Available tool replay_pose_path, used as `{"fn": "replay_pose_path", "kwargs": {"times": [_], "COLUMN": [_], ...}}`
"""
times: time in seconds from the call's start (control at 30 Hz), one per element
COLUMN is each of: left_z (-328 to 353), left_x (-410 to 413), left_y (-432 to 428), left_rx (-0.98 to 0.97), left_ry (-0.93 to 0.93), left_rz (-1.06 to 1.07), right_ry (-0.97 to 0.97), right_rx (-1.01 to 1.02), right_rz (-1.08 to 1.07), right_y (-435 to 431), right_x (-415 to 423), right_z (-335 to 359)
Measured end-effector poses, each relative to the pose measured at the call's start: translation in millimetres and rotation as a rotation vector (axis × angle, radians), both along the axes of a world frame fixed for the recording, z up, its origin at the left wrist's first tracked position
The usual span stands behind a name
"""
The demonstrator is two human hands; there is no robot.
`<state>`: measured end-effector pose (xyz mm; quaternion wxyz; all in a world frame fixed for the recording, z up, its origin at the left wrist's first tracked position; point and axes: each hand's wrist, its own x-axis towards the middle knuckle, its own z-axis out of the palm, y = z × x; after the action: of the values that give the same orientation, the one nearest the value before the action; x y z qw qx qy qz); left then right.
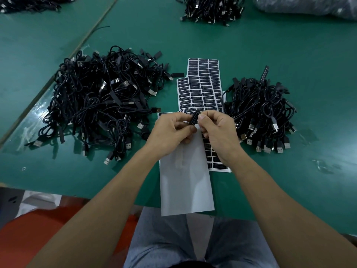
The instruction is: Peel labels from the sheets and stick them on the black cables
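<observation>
My left hand and my right hand meet above the near sheets, both pinching one small black label between thumbs and fingertips. Whether a cable lies inside the label I cannot tell. Sheets of black labels lie in the middle of the green table, overlapping. A white backing sheet with its labels gone reaches over the table's near edge. A big heap of black cables lies to the left. A smaller heap of black cables lies to the right, one with a label flag sticking up.
The green table has a seam running diagonally at the left. Another cable heap sits at the far middle, more cables at the far left, and a plastic bag at the far right. My lap and a red seat are below.
</observation>
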<state>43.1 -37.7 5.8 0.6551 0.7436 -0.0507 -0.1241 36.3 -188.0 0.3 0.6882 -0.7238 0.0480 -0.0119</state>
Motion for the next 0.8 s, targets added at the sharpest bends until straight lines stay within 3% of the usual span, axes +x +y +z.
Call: {"fn": "replay_pose_path", "kwargs": {"times": [0.8], "left_z": [-1.9], "left_x": [0.0], "left_y": [-3.3], "left_rx": [0.05], "left_ry": [-0.003], "left_rz": [0.056], "right_ry": [-0.006], "right_rx": [-0.076], "right_rz": [-0.049], "right_y": [1.2], "right_x": [-1.7], "right_z": [-1.4]}}
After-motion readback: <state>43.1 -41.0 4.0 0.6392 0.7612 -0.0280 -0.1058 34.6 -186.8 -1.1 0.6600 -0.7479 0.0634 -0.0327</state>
